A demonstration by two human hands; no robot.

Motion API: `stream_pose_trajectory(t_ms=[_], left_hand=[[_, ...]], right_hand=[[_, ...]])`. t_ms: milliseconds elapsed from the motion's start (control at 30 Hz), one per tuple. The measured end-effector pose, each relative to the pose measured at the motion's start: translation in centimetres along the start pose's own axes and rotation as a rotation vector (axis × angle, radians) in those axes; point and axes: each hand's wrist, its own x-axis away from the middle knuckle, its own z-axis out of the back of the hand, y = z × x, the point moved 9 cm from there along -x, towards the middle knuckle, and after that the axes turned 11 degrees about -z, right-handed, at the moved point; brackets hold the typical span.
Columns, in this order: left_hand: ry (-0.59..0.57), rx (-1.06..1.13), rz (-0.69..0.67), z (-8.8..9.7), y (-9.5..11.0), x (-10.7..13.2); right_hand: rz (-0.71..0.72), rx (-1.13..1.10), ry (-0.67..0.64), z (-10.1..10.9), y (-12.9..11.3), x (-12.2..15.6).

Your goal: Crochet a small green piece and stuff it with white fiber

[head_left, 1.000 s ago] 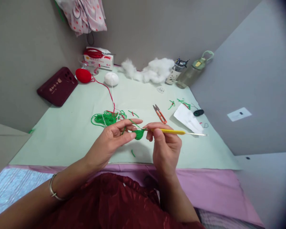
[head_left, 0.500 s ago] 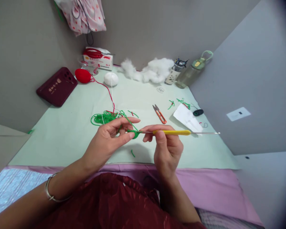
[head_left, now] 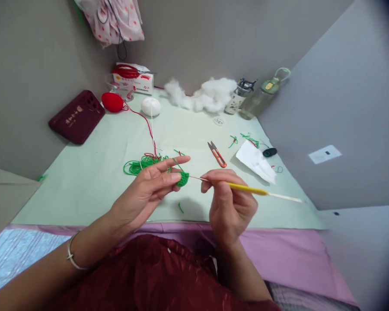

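Observation:
Between the thumb and fingers of my left hand [head_left: 155,183] is a small green crochet piece [head_left: 183,179], its edge facing right. Green yarn runs over my raised left index finger down to it. My right hand [head_left: 230,203] is closed round the yellow grip of a crochet hook [head_left: 249,189]. The hook's thin metal shaft points left and its tip meets the right edge of the piece; whether it sits in a stitch I cannot tell. Behind my left hand lies a loose heap of green yarn [head_left: 136,166].
Orange thread snips [head_left: 218,154] lie beyond my right hand, beside a white paper [head_left: 255,162]. Farther back are a red yarn ball [head_left: 113,102], a white yarn ball [head_left: 151,106], white stuffing [head_left: 210,96] and a green bottle [head_left: 262,95]. A maroon phone [head_left: 78,117] leans at left.
My right hand has shifted slightly right, and the hook now slants down to the right. My left hand has turned, so more of the green piece shows.

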Motion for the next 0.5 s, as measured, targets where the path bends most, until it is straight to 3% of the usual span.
stream_pose_trajectory(t_ms=[133,267,400,500], left_hand=[[-0.036,-0.097,-0.076,-0.3,0.4,0.0],[-0.017,-0.101,-0.155,-0.4,0.5,0.0],[-0.038,0.033,0.0,-0.5,-0.8,-0.1],[-0.023,0.115,0.081,-0.2,-1.1,-0.2]], right_hand=[[-0.109,-0.016,-0.113,-1.1,0.9,-0.4],[0.08,0.251,-0.099,-1.5,-0.2,0.9],[0.289,0.465,-0.077,-2.0,-1.5,2.0],[0.123,0.232,-0.019,-0.6,-0.8,0.7]])
